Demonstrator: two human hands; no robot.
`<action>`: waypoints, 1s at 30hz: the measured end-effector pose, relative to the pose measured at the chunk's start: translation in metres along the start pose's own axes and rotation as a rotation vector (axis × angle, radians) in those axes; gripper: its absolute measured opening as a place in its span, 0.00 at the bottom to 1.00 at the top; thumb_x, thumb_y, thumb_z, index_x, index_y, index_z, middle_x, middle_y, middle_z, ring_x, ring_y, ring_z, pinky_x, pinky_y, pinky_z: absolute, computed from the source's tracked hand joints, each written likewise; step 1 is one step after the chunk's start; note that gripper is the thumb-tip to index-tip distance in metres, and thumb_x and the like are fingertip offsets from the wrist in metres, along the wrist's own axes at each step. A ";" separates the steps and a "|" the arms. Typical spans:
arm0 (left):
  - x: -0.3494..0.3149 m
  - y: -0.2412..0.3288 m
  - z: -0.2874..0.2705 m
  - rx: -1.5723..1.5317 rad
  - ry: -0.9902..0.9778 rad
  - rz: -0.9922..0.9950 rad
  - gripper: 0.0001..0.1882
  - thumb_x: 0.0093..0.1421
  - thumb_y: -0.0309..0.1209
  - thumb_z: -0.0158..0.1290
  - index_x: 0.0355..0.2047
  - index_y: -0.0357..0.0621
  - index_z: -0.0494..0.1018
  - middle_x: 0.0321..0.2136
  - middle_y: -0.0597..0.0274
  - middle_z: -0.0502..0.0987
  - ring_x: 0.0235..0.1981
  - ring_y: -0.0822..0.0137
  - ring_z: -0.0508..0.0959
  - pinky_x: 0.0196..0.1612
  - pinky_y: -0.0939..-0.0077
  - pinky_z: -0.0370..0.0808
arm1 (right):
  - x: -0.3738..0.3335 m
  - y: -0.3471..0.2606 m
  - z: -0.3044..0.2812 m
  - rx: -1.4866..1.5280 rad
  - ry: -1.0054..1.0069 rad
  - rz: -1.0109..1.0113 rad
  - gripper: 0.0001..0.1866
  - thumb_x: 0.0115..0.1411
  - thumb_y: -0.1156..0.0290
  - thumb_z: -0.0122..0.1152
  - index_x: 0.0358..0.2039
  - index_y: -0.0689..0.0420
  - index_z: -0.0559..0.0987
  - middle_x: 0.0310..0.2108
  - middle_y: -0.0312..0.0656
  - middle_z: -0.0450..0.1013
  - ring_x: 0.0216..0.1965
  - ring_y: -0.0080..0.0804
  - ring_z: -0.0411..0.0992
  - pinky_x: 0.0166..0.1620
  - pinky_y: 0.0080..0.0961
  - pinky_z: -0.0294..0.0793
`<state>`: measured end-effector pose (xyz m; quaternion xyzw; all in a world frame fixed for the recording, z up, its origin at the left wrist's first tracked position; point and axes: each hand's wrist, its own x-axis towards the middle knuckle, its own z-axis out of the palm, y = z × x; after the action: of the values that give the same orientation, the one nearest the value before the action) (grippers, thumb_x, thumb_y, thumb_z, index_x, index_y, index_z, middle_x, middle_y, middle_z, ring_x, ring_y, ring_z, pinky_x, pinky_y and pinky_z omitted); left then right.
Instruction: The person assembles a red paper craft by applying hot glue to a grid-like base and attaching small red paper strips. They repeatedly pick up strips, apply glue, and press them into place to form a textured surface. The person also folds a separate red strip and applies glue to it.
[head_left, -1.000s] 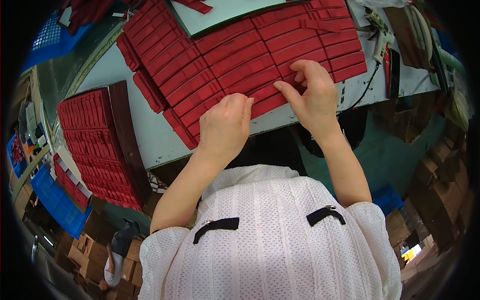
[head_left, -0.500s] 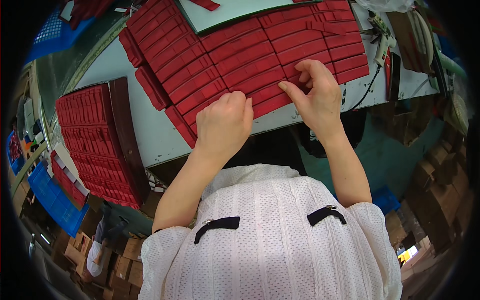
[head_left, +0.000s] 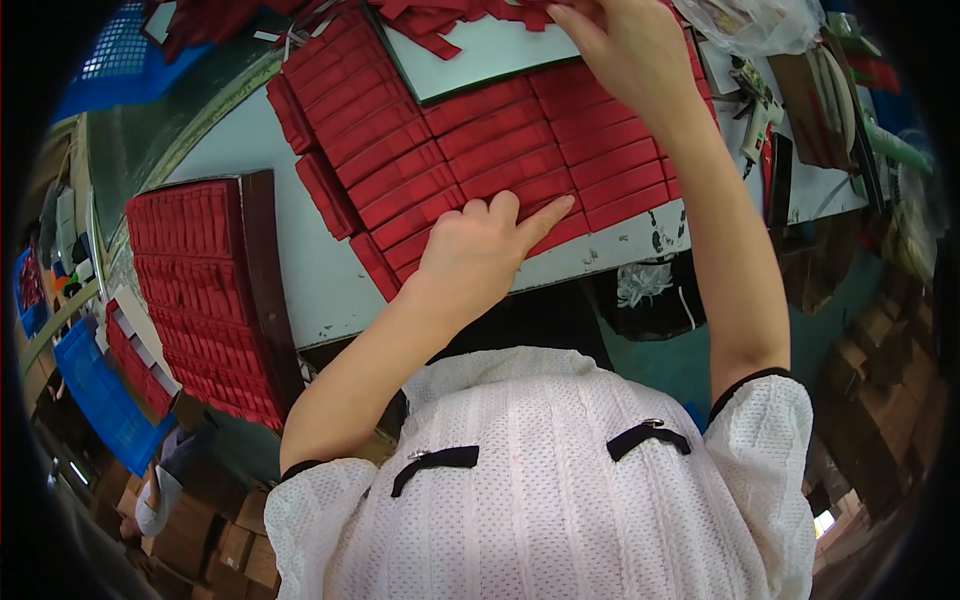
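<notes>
Rows of folded red fabric strips (head_left: 500, 150) lie tightly side by side on the white table. My left hand (head_left: 475, 245) rests on the near row, with one finger stretched out along a strip and the others bent; I see nothing held in it. My right hand (head_left: 640, 60) reaches over the far rows to a pile of loose red strips (head_left: 440, 15). Its thumb sticks out, apart from the hand, while the other fingers are mostly cut off by the top edge. Under the loose pile lies a glass-like pane (head_left: 470, 65).
A dark board (head_left: 265, 270) covered with red strips stands at the left. A glue gun (head_left: 757, 120) with a cord lies at the right, near a clear plastic bag (head_left: 750, 25). Blue crates (head_left: 110, 400) and cardboard boxes (head_left: 235, 545) are around the table.
My right hand has moved from the near row up to the loose strips at the far side. My left hand has shifted slightly right and stretched out a finger. The view has tilted.
</notes>
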<state>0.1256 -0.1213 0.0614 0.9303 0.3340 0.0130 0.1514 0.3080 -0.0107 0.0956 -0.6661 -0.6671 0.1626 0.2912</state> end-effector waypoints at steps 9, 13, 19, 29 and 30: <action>-0.021 -0.010 0.015 -0.538 0.369 -0.114 0.17 0.52 0.22 0.49 0.44 0.43 0.72 0.24 0.60 0.70 0.23 0.67 0.71 0.27 0.78 0.68 | 0.012 0.019 0.025 -0.205 0.164 -0.152 0.08 0.45 0.73 0.61 0.25 0.57 0.71 0.29 0.44 0.68 0.33 0.44 0.70 0.35 0.37 0.70; -0.001 -0.010 -0.014 -1.104 0.410 -0.443 0.12 0.60 0.33 0.48 0.40 0.37 0.71 0.24 0.63 0.71 0.21 0.73 0.70 0.25 0.79 0.67 | -0.008 0.029 0.014 -0.152 0.267 -0.407 0.08 0.44 0.76 0.61 0.25 0.58 0.71 0.27 0.42 0.69 0.31 0.40 0.70 0.32 0.30 0.70; 0.028 -0.024 -0.036 -1.701 0.214 -0.630 0.21 0.64 0.45 0.41 0.34 0.36 0.71 0.20 0.67 0.69 0.20 0.79 0.65 0.22 0.86 0.61 | -0.059 0.026 0.004 -0.076 0.427 -0.777 0.07 0.39 0.78 0.58 0.21 0.55 0.71 0.25 0.36 0.70 0.20 0.30 0.67 0.22 0.21 0.65; -0.031 0.013 0.006 -1.097 0.172 -0.528 0.08 0.59 0.29 0.49 0.27 0.37 0.69 0.17 0.59 0.69 0.18 0.69 0.69 0.24 0.78 0.66 | -0.151 0.031 -0.002 0.271 0.265 -0.123 0.11 0.43 0.82 0.64 0.26 0.58 0.72 0.27 0.37 0.70 0.23 0.25 0.68 0.22 0.17 0.63; -0.033 0.016 0.010 -1.027 0.191 -0.514 0.08 0.59 0.29 0.48 0.26 0.37 0.69 0.16 0.62 0.68 0.18 0.72 0.68 0.23 0.79 0.65 | -0.158 0.034 -0.003 0.305 0.266 -0.025 0.11 0.44 0.82 0.64 0.27 0.57 0.71 0.27 0.36 0.70 0.24 0.23 0.68 0.22 0.16 0.62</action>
<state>0.1116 -0.1563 0.0586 0.6215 0.5121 0.2198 0.5506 0.3276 -0.1644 0.0506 -0.6214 -0.5989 0.1688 0.4762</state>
